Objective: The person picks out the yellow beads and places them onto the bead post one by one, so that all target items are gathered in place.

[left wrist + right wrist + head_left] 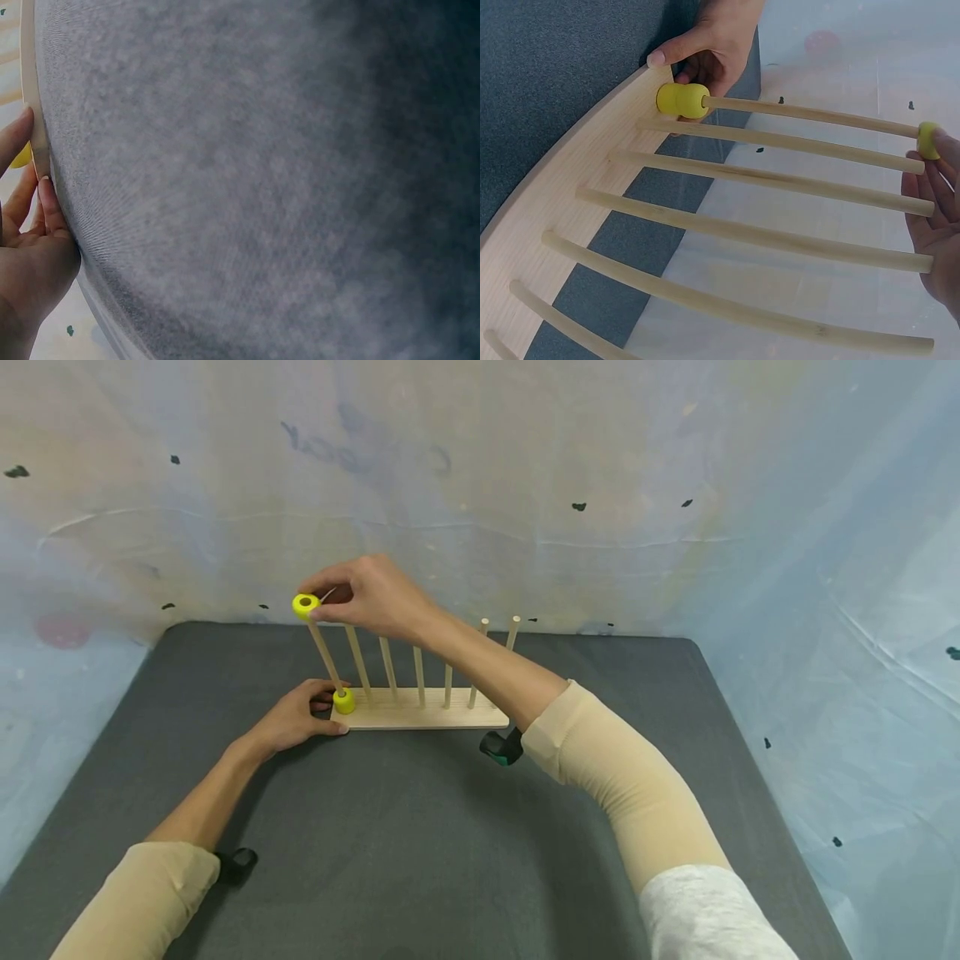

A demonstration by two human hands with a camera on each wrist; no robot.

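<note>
A wooden base (435, 717) with several upright pegs stands on the dark grey mat. My right hand (318, 597) pinches a yellow ring (305, 604) at the top of the leftmost peg (326, 653); in the right wrist view the ring (928, 139) sits at the peg's tip by my fingertips (930, 187). More yellow rings (344, 700) sit at the foot of that peg, showing as a stacked pair (682, 100). My left hand (300, 718) grips the left end of the base (547, 202), thumb (667, 56) on the board's corner, fingers (46, 202) against its edge (34, 112).
The grey mat (420, 843) covers the table and runs to a pale plastic sheet (525, 485) at the back and sides. The other pegs (420, 677) are bare. Wrist camera mounts (501, 748) hang under both forearms.
</note>
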